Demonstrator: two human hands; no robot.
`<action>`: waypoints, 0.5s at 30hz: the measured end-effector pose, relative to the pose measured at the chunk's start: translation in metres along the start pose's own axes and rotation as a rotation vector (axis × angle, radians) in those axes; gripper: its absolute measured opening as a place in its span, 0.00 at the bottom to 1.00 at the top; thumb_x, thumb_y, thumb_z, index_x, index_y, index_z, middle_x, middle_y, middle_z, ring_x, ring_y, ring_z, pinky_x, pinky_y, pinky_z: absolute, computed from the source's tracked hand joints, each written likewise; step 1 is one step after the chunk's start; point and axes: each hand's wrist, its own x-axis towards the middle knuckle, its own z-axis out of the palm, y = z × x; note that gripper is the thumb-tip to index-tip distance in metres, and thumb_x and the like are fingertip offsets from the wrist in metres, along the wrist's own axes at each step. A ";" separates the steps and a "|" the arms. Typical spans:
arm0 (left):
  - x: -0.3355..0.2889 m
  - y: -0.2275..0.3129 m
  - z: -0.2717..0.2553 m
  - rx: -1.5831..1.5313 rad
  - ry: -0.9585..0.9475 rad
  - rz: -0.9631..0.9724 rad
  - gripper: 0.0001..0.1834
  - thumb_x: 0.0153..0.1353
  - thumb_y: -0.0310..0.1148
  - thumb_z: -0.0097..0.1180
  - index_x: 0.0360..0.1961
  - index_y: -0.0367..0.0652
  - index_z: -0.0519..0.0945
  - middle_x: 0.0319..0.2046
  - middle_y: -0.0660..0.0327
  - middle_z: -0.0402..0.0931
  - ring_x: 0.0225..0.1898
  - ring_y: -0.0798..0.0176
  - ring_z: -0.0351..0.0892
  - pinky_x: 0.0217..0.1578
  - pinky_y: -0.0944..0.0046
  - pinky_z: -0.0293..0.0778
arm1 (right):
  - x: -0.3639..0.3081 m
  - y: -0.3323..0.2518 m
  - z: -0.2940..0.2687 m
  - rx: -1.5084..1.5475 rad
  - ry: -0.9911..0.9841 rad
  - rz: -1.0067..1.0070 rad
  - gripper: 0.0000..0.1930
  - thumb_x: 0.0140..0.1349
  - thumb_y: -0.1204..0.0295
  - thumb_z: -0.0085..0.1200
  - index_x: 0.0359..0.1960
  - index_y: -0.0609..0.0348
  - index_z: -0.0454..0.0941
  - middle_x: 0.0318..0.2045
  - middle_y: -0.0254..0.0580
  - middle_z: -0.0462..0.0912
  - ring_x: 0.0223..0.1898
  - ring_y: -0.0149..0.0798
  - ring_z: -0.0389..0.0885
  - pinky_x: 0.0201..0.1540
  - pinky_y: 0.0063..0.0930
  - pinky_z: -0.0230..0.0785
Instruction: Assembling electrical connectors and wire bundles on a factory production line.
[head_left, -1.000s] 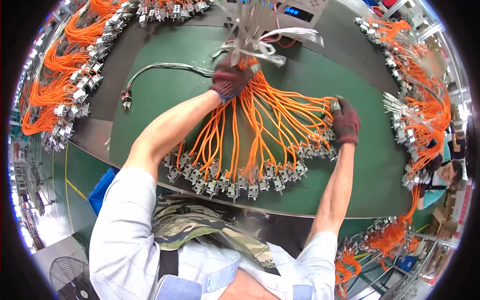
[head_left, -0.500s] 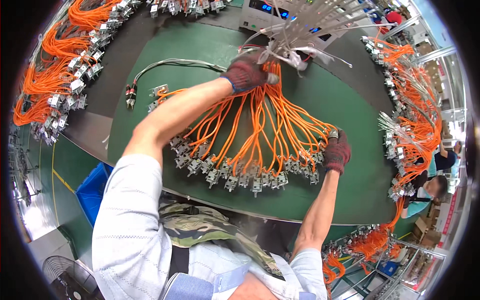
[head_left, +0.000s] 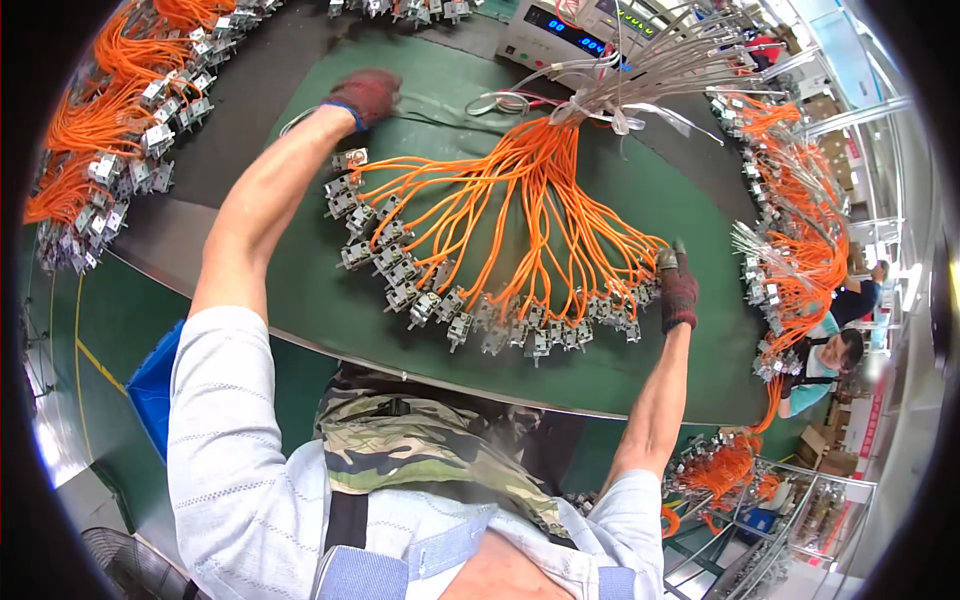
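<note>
A bundle of orange cables (head_left: 540, 150) fans out over the green work mat (head_left: 420, 350). Small metal connectors (head_left: 400, 270) tip the cables in an arc along the near side. My left hand (head_left: 365, 97), in a dark red knit glove, is smeared by motion above the far left of the fan. Grey leads (head_left: 450, 118) run up to it; whether the fingers hold them is hidden. My right hand (head_left: 679, 290), gloved alike, lies by the rightmost connectors with fingers apart, its thumb beside the cable ends. White wires (head_left: 650, 92), tied together, spread from the bundle's far end.
A bench instrument (head_left: 550, 35) with lit displays stands behind the bundle. More orange cable bundles hang at the left (head_left: 105, 130) and right (head_left: 800, 230). A blue bin (head_left: 155, 390) sits below the table's left edge. Another person (head_left: 825, 365) is at the far right.
My left hand has left the gathered neck of the orange cables and moved left to the grey leads. My right hand stays near the rightmost connectors. The view has shifted slightly.
</note>
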 end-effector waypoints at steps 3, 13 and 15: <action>-0.006 -0.045 -0.054 0.044 0.273 0.079 0.13 0.70 0.39 0.57 0.45 0.41 0.85 0.44 0.39 0.85 0.46 0.31 0.85 0.44 0.40 0.80 | -0.010 0.006 -0.014 0.161 0.103 0.019 0.32 0.78 0.54 0.59 0.76 0.60 0.72 0.66 0.57 0.84 0.62 0.48 0.85 0.65 0.39 0.76; -0.148 0.051 -0.296 -0.375 0.646 0.076 0.11 0.71 0.37 0.65 0.49 0.43 0.87 0.39 0.61 0.83 0.39 0.61 0.86 0.41 0.60 0.83 | -0.082 -0.163 0.000 0.648 -0.057 -0.355 0.24 0.71 0.76 0.62 0.68 0.66 0.79 0.62 0.50 0.85 0.62 0.39 0.83 0.67 0.37 0.75; -0.164 0.095 -0.304 -0.063 0.744 0.342 0.09 0.73 0.33 0.62 0.50 0.44 0.87 0.37 0.65 0.81 0.36 0.67 0.84 0.38 0.63 0.81 | -0.098 -0.218 0.013 0.681 -0.147 -0.584 0.28 0.65 0.74 0.69 0.67 0.65 0.80 0.65 0.50 0.84 0.65 0.43 0.82 0.70 0.41 0.74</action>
